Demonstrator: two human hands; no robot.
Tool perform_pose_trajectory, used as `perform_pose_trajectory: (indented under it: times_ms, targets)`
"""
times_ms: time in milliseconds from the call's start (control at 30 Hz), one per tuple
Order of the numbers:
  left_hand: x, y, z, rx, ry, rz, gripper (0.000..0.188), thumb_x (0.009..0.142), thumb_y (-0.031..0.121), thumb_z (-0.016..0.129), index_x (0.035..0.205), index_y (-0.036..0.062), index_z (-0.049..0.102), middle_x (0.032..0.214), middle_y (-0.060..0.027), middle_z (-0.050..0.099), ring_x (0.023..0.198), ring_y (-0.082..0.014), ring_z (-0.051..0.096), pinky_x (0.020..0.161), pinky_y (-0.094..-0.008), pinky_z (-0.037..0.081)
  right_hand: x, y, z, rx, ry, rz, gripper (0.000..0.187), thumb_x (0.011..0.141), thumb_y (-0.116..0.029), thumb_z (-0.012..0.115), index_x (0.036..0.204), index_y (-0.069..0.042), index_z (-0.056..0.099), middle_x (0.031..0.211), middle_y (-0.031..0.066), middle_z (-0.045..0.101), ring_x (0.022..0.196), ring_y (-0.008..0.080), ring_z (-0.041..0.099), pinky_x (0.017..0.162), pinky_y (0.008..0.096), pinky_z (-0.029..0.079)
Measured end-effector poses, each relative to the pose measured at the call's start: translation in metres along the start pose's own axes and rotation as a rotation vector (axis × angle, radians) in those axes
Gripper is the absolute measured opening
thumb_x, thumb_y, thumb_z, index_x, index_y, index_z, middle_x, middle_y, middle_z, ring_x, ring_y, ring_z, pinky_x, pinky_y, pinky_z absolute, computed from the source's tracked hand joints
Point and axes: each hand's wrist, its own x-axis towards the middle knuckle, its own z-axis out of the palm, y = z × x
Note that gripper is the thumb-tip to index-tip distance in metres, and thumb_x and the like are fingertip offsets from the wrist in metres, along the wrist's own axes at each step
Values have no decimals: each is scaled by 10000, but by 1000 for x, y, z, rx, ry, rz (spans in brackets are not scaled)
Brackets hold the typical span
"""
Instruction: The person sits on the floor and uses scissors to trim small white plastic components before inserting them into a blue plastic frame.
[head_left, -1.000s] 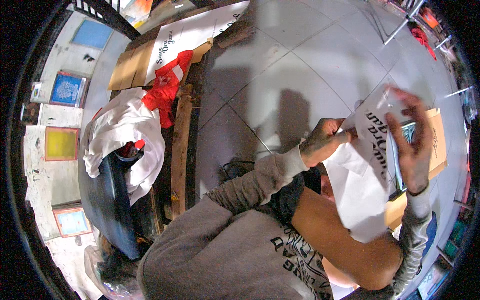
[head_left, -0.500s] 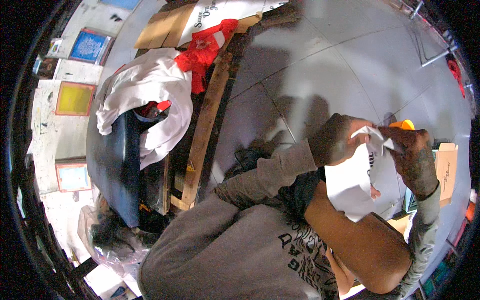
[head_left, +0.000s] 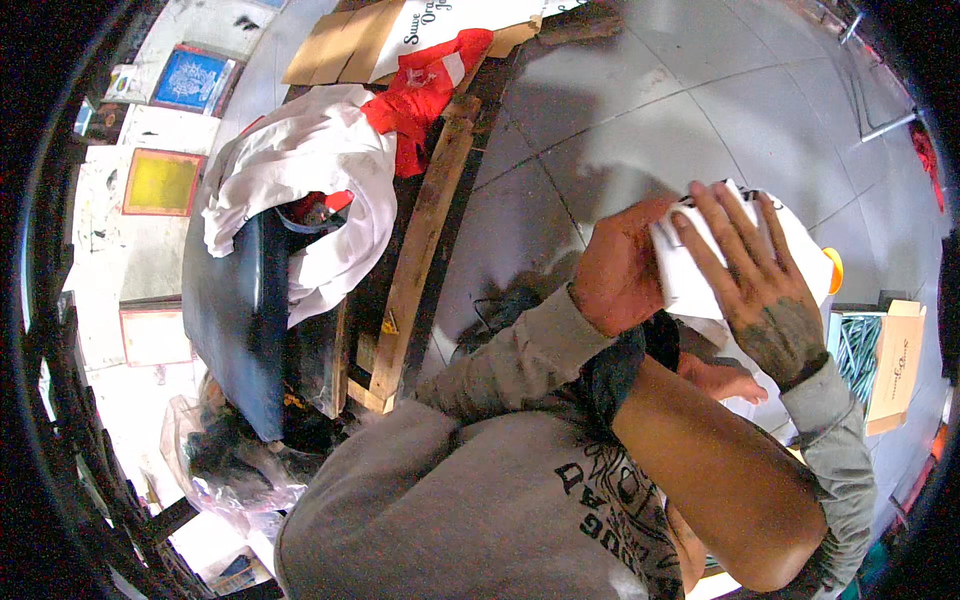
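Floor (head_left: 690,60): grey tiles, wooden pallet (head_left: 418,260) at left.
White sheet (head_left: 685,282): right of centre, between my hands, beyond my bent leg (head_left: 715,455).
Left hand (head_left: 625,265): at sheet's left edge; fingers largely hidden, grip I cannot tell.
Right hand (head_left: 765,305): my fingers apart, laid across it.
Far right: open carton (head_left: 885,412).

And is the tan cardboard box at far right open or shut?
Open: the tan cardboard box has its top uncovered, with thin blue-grey strips showing inside.
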Motion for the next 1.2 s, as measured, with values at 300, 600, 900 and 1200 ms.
perform_pose_trajectory:
  times_ms: [300,600,900,1200]
  targets:
    - [-70,86,-10,525,325,99,308,1006,219,496,1258,49,551,1158,-63,640,1068,-217,624,918,-389,521,3,-28,35,302,70,-86,476,886,-276,560,1293,-32,586,1322,176,571,1266,332,511,1090,580,351]
    - [-80,203,-30,1129,555,440,324,1000,231,502,1266,54,554,1155,-67,635,1045,-197,614,887,-364,512,71,-24,133,742,-332,533,430,888,-260,578,1250,-34,628,1257,183,607,1208,323,548,1033,600,370]
    - [19,25,-17,1673,133,-123,342,998,254,514,1265,44,561,1117,-60,634,1002,-177,606,853,-340,504,66,36,235,368,-254,2359,406,908,-281,578,1209,-19,654,1206,196,634,1164,310,581,989,578,401]
    - [40,-198,-135,2092,-556,-637,363,997,278,526,1263,35,568,1079,-52,633,960,-157,598,820,-316,495,-231,-14,190,1806,864,806,526,986,-426,515,1176,51,631,1207,230,631,1165,280,599,991,402,474]
